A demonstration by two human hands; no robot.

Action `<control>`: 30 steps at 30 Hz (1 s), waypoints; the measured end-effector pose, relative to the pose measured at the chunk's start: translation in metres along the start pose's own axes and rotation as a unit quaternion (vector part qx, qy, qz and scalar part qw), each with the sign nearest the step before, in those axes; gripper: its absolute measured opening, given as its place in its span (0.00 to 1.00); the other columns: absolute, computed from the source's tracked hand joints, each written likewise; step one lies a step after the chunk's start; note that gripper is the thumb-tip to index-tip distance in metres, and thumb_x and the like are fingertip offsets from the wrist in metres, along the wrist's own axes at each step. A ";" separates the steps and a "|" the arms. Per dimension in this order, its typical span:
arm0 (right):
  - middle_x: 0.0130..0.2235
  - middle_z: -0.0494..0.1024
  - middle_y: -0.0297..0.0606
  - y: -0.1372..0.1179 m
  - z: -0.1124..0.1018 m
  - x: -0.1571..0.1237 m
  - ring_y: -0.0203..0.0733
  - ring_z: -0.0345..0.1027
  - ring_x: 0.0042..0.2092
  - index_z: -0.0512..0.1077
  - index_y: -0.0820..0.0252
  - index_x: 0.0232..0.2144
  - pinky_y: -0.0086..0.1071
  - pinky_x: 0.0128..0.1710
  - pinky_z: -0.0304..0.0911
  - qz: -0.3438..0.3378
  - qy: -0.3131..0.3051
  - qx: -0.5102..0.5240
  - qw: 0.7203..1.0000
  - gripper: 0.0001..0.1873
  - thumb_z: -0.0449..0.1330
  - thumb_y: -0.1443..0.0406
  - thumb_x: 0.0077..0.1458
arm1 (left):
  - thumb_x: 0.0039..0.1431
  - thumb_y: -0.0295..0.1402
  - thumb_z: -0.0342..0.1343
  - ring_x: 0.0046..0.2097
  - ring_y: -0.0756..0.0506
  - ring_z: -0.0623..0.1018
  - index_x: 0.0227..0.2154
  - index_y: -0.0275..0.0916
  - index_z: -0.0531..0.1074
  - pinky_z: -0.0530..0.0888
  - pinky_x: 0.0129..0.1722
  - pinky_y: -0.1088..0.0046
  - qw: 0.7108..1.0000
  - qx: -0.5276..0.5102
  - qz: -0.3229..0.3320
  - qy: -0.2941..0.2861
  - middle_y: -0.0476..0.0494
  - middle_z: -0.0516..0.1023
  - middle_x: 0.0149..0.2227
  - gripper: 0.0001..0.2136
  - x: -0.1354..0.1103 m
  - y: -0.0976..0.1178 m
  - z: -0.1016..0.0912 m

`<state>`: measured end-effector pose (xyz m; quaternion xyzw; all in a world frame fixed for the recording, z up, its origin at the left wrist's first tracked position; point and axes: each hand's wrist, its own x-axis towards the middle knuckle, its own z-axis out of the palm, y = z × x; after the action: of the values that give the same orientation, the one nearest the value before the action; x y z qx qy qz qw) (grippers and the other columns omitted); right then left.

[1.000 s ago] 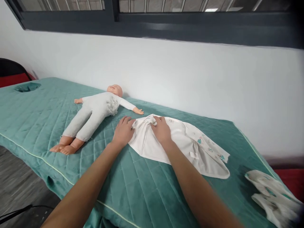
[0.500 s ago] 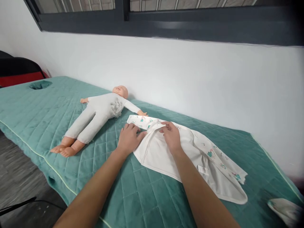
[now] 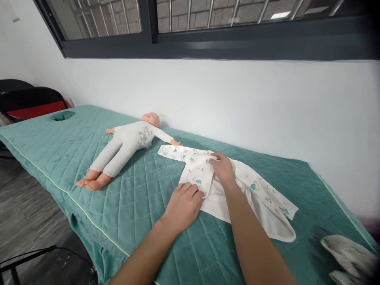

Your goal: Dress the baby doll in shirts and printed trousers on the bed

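A white baby garment [image 3: 252, 190] with a teal print lies spread on the green quilted table [image 3: 127, 186]. My left hand [image 3: 184, 204] rests on its near left edge, fingers curled over the hem. My right hand [image 3: 222, 168] lies on the garment's middle, fingers pressed down on the fabric near the front opening. One printed sleeve [image 3: 172, 151] stretches out to the left toward a baby doll [image 3: 124, 144] in a plain white suit, which lies on its back with arms out.
More printed white cloth [image 3: 350, 253] lies at the table's right end. The table has a face hole [image 3: 63, 115] at its far left end. A white wall and a dark window frame run behind it. A black and red chair [image 3: 32, 103] stands at left.
The garment's left front panel and sleeve have been turned outward, showing the print. My left hand moved down toward me along the hem. My right hand stayed on the middle.
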<state>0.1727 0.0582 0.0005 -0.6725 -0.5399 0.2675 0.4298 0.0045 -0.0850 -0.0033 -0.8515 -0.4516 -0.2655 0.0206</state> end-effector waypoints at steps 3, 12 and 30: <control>0.47 0.77 0.43 0.005 -0.004 0.003 0.51 0.68 0.53 0.75 0.59 0.42 0.45 0.58 0.57 -0.014 0.003 -0.047 0.999 0.21 0.55 0.69 0.44 | 0.66 0.32 0.47 0.40 0.43 0.73 0.36 0.41 0.72 0.69 0.39 0.64 0.999 -0.001 0.026 -0.030 0.44 0.75 0.35 0.09 0.001 0.002 0.002; 0.50 0.76 0.42 -0.003 0.010 0.001 0.46 0.72 0.48 0.67 0.55 0.54 0.42 0.50 0.67 -0.025 -0.065 0.025 0.997 0.25 0.55 0.61 0.53 | 0.67 0.37 0.45 0.37 0.47 0.76 0.43 0.43 0.70 0.73 0.35 0.71 0.918 -0.192 -0.296 0.179 0.45 0.77 0.38 0.10 -0.003 -0.022 0.010; 0.54 0.73 0.43 0.007 -0.061 -0.029 0.48 0.64 0.56 0.72 0.59 0.46 0.45 0.60 0.55 -0.155 -0.045 0.008 0.987 0.18 0.57 0.65 0.52 | 0.57 0.20 0.47 0.51 0.41 0.72 0.43 0.40 0.69 0.71 0.51 0.59 0.980 -0.063 -0.118 0.146 0.41 0.76 0.44 0.14 -0.002 -0.026 0.016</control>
<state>0.2184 0.0130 0.0213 -0.5641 -0.6542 0.2321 0.4471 -0.0098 -0.0666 -0.0236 -0.7438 -0.5236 -0.4155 0.0010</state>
